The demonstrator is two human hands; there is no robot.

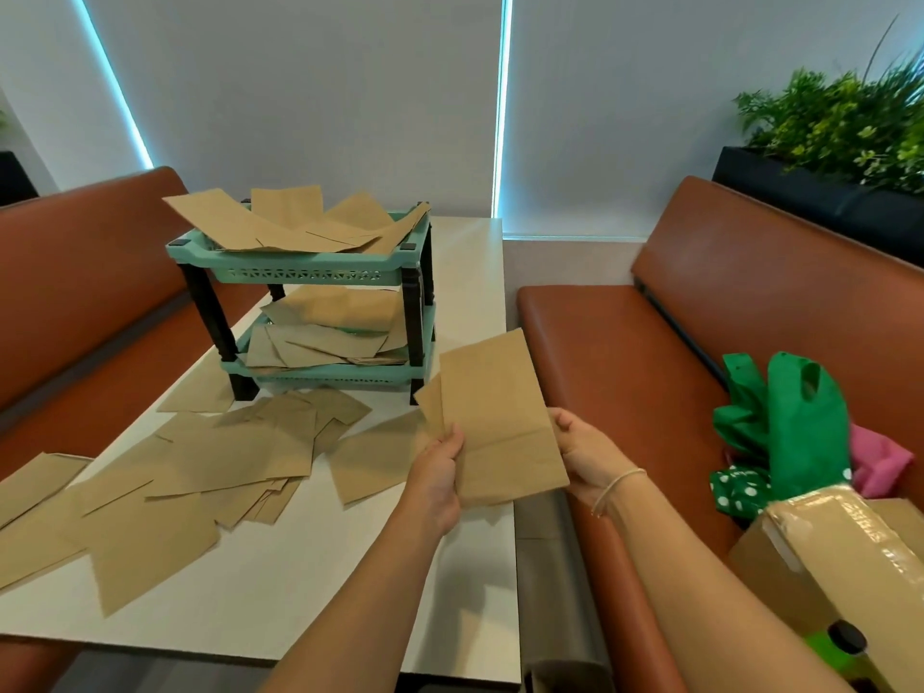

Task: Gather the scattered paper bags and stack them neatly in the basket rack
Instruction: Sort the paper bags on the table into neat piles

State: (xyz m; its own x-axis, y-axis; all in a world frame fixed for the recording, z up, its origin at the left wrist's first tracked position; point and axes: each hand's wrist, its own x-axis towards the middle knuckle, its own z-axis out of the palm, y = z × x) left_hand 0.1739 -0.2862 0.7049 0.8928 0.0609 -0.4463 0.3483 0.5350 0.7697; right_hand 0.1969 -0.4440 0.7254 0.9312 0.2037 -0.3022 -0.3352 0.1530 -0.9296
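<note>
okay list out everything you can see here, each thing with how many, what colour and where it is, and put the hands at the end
held paper bags: at least two, brown, in both hands at the table's right edge
scattered paper bags: many, brown, flat on the table's near left
rack paper bags: several, brown, loose on both tiers
basket rack: one, teal with black posts, far on the table
table: one, white, centre
benches: two, reddish-brown, either side
green bags: a few, on the right bench
pink cloth: one, beside them
cardboard box: one, brown, taped, near right
planter: one, black, green plants, behind the right bench
left hand: grips the held bags
right hand: grips them too
</note>
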